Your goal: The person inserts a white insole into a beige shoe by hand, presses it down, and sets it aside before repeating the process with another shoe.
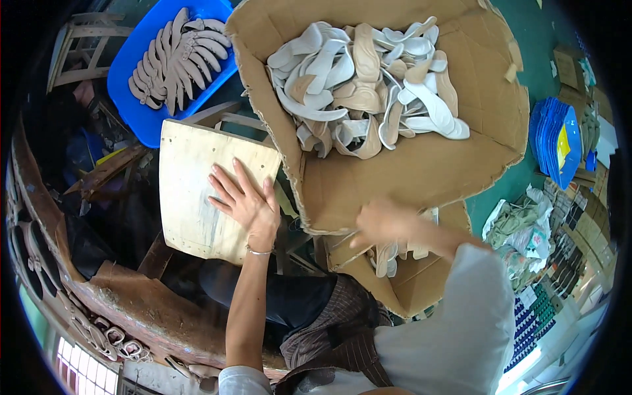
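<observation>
My left hand [247,207] lies flat with spread fingers on a pale wooden board [187,191], which looks like a stool top. Nothing is under the palm that I can see. My right hand [383,224] is blurred by motion above the near edge of a large cardboard box [408,174]; whether its fingers hold anything does not show. In that box lies a loose heap of white and beige insoles [365,56]. Just beneath my right forearm, a smaller cardboard box [428,283] contains a few more insoles [388,260].
A blue plastic bin [128,76] at the upper left holds beige shoe parts [174,62] fanned in rows. Blue trays [553,141] are stacked at the right, near plastic bags [523,227]. A worn workbench [158,316] curves along the lower left with sandals [92,332] beyond it.
</observation>
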Available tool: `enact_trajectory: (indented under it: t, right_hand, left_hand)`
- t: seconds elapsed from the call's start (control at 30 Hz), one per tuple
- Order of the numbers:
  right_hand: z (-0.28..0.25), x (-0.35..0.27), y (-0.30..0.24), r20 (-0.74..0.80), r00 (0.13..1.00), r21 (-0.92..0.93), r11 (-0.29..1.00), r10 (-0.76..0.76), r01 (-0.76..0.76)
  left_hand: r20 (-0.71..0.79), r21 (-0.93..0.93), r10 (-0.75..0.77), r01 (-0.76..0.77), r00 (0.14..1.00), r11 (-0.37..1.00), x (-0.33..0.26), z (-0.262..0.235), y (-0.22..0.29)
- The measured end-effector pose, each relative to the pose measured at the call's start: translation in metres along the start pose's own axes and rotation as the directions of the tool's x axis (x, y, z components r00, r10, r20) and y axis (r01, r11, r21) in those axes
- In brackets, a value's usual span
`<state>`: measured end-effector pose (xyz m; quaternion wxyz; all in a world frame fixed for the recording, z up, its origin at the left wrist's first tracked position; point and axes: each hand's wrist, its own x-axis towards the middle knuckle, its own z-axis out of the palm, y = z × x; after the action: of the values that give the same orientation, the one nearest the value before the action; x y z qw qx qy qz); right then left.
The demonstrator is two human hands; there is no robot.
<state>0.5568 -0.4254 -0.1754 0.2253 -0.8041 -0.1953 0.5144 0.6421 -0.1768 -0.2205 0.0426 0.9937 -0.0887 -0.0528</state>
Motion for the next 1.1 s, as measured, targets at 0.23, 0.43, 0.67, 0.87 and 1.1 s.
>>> enact_trajectory:
  t: [0.23,0.43,0.67,0.87,1.1]
  right_hand:
    - [-0.154,0.174,0.196,-0.697,0.717,-0.598,0.561,-0.010,-0.573]
    - [-0.180,0.260,0.233,-0.419,0.869,-0.631,0.603,0.264,-0.488]
    - [-0.156,0.305,0.271,-0.309,0.866,-0.515,0.696,0.393,-0.500]
    - [-0.136,0.299,0.289,-0.212,0.794,-0.127,0.790,0.569,-0.600]
    - [-0.109,0.289,0.316,-0.162,0.785,-0.066,0.787,0.598,-0.614]
  left_hand:
    - [0.046,-0.031,0.013,-0.012,0.999,0.999,0.004,-0.005,0.007]
    - [0.078,-0.028,0.013,-0.010,0.997,1.000,0.004,-0.007,0.003]
    - [0.097,-0.087,0.002,0.006,0.995,0.996,0.001,-0.003,-0.002]
    - [0.107,-0.076,0.003,0.005,0.994,0.997,0.000,-0.005,-0.004]
    - [0.088,-0.093,0.007,0.002,0.996,0.996,0.003,-0.004,0.000]
